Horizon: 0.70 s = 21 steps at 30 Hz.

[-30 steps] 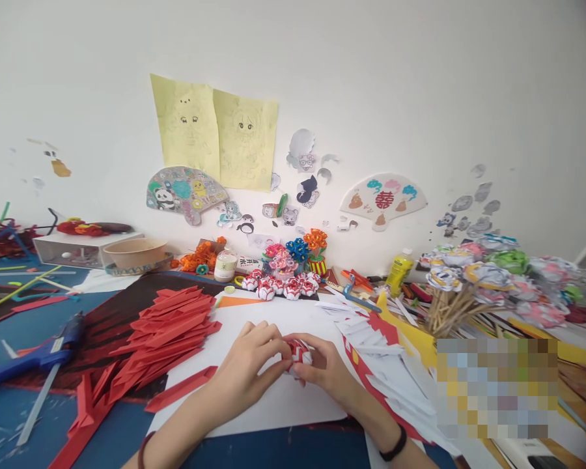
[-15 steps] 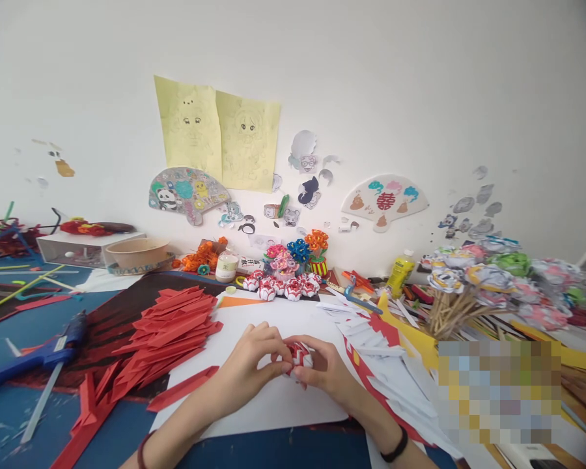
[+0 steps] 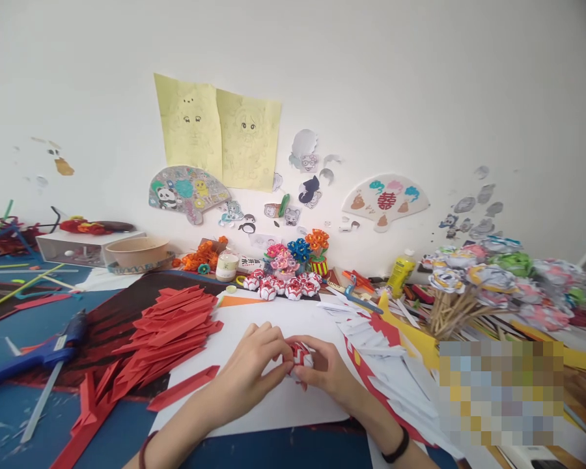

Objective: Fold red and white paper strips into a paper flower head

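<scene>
A small round paper flower point(image 3: 301, 355), woven from red and white folds, is held between both hands above the white sheet point(image 3: 283, 412). My right hand point(image 3: 328, 370) curls round its right side, thumb at the front. With fingers closed, my left hand point(image 3: 254, 361) pinches the flower's left edge; its fingertips are partly hidden. A heap of folded red paper strips point(image 3: 173, 332) lies to the left, and white paper strips point(image 3: 388, 365) are spread on the right. Several similar red and white paper flowers point(image 3: 293, 287) sit in a row behind the sheet.
A blue glue gun point(image 3: 53, 352) lies at the left. At the back stand a beige bowl point(image 3: 139, 254), a white jar point(image 3: 227, 266) and a yellow bottle point(image 3: 401, 273). Paper flowers on sticks point(image 3: 449, 306) fill the right side. A pixelated patch covers the lower right.
Both hands stay in almost the same place round the paper flower. The left fingers have shifted slightly at its edge.
</scene>
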Available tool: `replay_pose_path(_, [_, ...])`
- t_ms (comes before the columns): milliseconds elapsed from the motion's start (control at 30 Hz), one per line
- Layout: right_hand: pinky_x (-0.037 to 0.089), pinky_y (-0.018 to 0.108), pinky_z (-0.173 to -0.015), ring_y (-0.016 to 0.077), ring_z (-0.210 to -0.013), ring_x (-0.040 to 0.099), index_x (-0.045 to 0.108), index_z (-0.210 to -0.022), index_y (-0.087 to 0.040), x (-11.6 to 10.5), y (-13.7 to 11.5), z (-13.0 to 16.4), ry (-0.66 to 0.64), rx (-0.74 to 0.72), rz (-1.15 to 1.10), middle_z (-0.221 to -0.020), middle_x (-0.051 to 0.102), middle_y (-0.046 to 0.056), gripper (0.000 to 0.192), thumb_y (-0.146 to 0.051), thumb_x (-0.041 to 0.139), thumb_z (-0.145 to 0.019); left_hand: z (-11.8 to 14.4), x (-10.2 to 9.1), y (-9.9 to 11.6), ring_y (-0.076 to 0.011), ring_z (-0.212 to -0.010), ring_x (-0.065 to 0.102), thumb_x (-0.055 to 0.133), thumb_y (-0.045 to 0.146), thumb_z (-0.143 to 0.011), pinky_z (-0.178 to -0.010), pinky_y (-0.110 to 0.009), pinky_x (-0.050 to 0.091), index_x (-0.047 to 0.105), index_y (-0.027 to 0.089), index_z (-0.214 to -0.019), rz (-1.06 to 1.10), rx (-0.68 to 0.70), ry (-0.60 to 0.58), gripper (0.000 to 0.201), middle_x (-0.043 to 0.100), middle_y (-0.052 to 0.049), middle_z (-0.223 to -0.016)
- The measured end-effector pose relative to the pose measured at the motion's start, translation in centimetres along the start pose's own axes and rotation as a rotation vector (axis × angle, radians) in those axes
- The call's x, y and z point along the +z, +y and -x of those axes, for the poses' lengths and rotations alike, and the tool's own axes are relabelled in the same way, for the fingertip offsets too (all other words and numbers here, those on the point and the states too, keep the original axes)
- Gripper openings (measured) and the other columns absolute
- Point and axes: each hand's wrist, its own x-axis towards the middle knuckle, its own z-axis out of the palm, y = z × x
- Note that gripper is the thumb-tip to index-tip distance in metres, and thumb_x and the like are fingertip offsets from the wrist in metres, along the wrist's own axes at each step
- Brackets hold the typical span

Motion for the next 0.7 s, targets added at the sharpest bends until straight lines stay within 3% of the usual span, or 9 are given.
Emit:
replay_pose_path(133, [0.049,0.023,-0.057,0.0120,-0.068,0.054,0.062,-0.116,-0.016,0.05,0.05,0.01,-0.003,0.013,-0.042,-0.085,0.062,0.004,0.050,-0.039,0.077,-0.075,0.02,0.04,0.01,-0.0175,-0.081,0.046,0.043,0.025,-0.098,-0.073,-0.033,0.031,0.057,0.021,-0.089,-0.017,0.038,0.026,0.017,0.057,-0.002,-0.087])
replay_pose_path(433, [0.049,0.024,-0.056,0.0124,-0.067,0.056,0.063,-0.115,-0.016,0.06,-0.30,0.05,-0.013,-0.001,-0.061,-0.087,0.064,0.005,0.047,-0.036,0.077,-0.075,-0.16,0.04,-0.23,-0.0167,-0.084,0.050,0.053,0.029,-0.095,-0.078,-0.033,0.033,0.060,0.023,-0.086,0.118,-0.049,0.015,0.014,0.059,0.000,-0.085])
replay_pose_path(700, [0.049,0.023,-0.055,0.0106,-0.061,0.055,0.062,-0.114,-0.014,0.25,0.04,-0.10,-0.023,0.017,-0.082,-0.076,0.063,0.001,0.053,-0.037,0.081,-0.070,0.07,0.15,-0.24,-0.0178,-0.083,0.046,0.045,0.018,-0.097,-0.073,-0.033,0.031,0.054,0.020,-0.088,-0.012,0.048,-0.013,0.013,0.056,-0.002,-0.090])
